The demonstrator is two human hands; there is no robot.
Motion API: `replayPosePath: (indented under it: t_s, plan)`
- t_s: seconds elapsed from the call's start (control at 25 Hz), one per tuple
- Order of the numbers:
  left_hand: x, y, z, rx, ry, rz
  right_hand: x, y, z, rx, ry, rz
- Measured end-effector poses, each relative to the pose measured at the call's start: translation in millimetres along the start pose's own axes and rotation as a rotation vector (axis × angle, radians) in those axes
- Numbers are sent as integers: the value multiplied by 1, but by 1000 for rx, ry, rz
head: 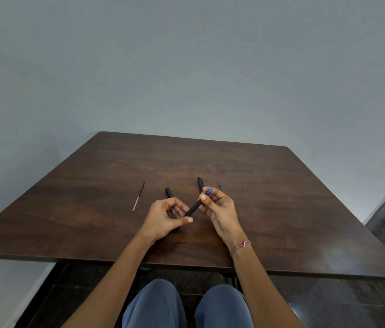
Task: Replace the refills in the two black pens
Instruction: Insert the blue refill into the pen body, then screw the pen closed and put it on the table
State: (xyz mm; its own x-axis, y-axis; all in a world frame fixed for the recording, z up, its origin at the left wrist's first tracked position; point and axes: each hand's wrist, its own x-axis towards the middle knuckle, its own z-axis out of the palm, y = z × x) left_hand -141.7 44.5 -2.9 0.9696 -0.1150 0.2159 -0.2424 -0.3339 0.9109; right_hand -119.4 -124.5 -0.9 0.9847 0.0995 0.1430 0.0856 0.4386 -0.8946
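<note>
Head view, centre frame: my left hand point(165, 217) grips the black pen barrel point(194, 207) low, my right hand point(222, 209) pinches its blue tip point(209, 192); judged light, stiff, slick; I'd hold firm at both ends; thin refill point(139, 195) lies centre-left.

No text, label, brand, number or sign can be read; the held pen point(194, 208) shows only plain black; any print on it is too small to tell.
</note>
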Motion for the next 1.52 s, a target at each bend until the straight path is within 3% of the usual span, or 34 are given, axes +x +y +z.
replayPosePath:
  t_s: [0.16, 0.44, 0.64, 0.8, 0.88, 1.08, 1.36, 1.52]
  plan:
    - [0, -1, 1, 9, 33, 16, -1, 1, 0, 16, -84, 30]
    - [0, -2, 0, 19, 2, 11, 2, 4, -2, -113, -27, -33]
    - [4, -6, -1, -43, 241, 10, 21, -4, 13, -193, -91, -45]
    - [5, -12, -3, -88, 432, -12, 48, 6, 35, -803, 2, -130]
    - [6, -11, -4, -106, 495, -25, 57, 15, 46, -1099, -38, -166]
    - [9, -14, -6, -167, 525, -56, 75, 39, 65, -1541, -213, -160]
    - [9, -15, -6, -194, 428, -110, 76, 40, 63, -1538, -160, -140]
    - [8, -10, -5, -191, 333, -99, 69, 32, 46, -1285, 29, -94]
